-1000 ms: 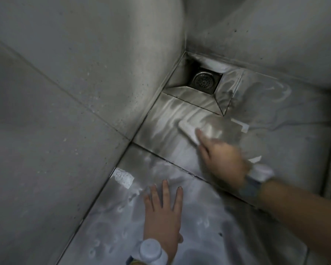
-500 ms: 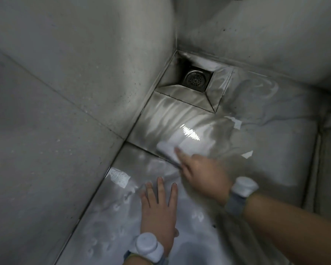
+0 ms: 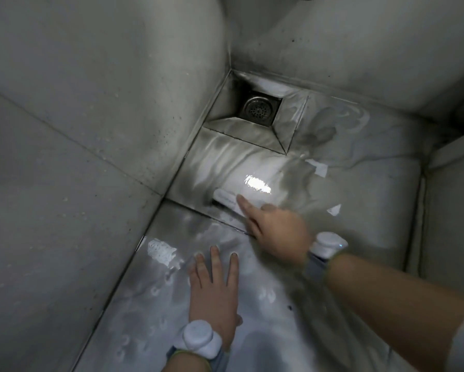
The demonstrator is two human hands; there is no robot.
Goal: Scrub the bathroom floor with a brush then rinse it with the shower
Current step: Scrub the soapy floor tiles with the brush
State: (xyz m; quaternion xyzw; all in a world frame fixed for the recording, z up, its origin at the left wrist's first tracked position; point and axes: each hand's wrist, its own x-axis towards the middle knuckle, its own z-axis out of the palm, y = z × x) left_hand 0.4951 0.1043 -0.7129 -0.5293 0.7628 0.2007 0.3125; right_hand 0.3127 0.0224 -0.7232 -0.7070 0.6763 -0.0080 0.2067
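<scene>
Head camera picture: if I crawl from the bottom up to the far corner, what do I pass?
Left hand flat on the wet floor → right hand gripping the white brush → drain in the corner.

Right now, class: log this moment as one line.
phase: scrubbing | right hand: grips brush on wet floor | left hand: flat on floor | drain: uncovered

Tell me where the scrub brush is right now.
In the head view, the white brush lies mid-frame on the wet floor, gripped by the right hand, below the corner drain.
</scene>
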